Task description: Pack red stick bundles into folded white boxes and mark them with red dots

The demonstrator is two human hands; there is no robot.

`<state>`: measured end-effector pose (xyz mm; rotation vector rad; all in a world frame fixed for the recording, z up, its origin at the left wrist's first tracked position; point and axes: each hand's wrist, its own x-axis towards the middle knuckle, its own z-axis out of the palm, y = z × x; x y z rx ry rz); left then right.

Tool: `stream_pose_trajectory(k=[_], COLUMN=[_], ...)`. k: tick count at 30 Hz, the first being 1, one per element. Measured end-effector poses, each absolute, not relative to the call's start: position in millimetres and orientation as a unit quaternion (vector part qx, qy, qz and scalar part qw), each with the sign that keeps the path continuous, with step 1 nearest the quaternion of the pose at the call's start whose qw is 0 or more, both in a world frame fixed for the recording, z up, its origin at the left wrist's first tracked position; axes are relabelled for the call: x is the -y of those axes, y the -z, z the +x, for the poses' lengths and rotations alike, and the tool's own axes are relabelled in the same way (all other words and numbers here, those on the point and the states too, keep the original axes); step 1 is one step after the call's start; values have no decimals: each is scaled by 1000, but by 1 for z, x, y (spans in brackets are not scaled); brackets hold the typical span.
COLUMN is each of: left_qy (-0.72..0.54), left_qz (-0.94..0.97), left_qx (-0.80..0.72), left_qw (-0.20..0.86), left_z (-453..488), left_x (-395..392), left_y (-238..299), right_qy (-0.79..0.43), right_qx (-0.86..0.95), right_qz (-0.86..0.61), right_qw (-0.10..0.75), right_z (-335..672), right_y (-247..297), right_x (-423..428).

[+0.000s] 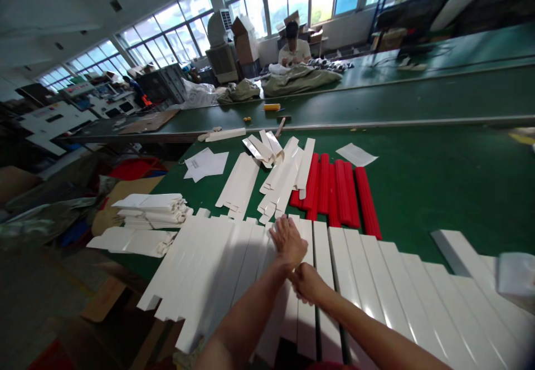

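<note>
White card strips [363,286] side by side on green counter [422,191]
Left hand [288,242] flat on them, fingers spread; right hand [308,283] curled, can't tell if holding anything. Probably light, stiff, slick; grab long edges.

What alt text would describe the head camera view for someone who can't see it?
The person's left hand and right hand meet over rows of long white folded strips on a green workbench, with red strips beyond. Another person sits behind a bulging sack.

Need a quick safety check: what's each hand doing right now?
Left hand: open, resting on the white strips.
Right hand: curled; can't tell if it's holding anything.
</note>
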<state>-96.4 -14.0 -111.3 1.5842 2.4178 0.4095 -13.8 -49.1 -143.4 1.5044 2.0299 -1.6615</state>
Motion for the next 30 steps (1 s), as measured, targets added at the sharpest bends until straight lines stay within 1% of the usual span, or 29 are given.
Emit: stream_pose_trajectory(k=[2,5,11,14,17,19,22,26,30], left_qy=[-125,-112,-102,-95,-86,-85,-89,-89,-77], left_qz=[530,518,490,422,419,463,556,682,772], left_qx=[-834,-846,-866,-902,-904,-881,-825,-725,-630], left_qw=[91,61,0,-15,9,32,48,38,41], left_z=[-110,-127,-191,-243,-274,-268,-228,-171,-154], left_x=[24,33,17,-9,-43,-66,-96,-130,-168], left_y=[123,126,101,93,97,105,117,124,124], right_qy=[568,574,568,564,524,482,439,382,286], right_qx=[-678,-705,-736,-739,-756,-763,-751,-719,-664], right_qz=[464,413,366,367,387,420,478,564,676], right_qw=[57,48,37,0,-59,-94,-123,-137,-145], right_z=[-25,-37,-30,-13,5,14,26,55,102], right_y=[151,155,158,158,156,153,145,134,129], right_x=[50,45,41,36,21,6,-17,-54,-100])
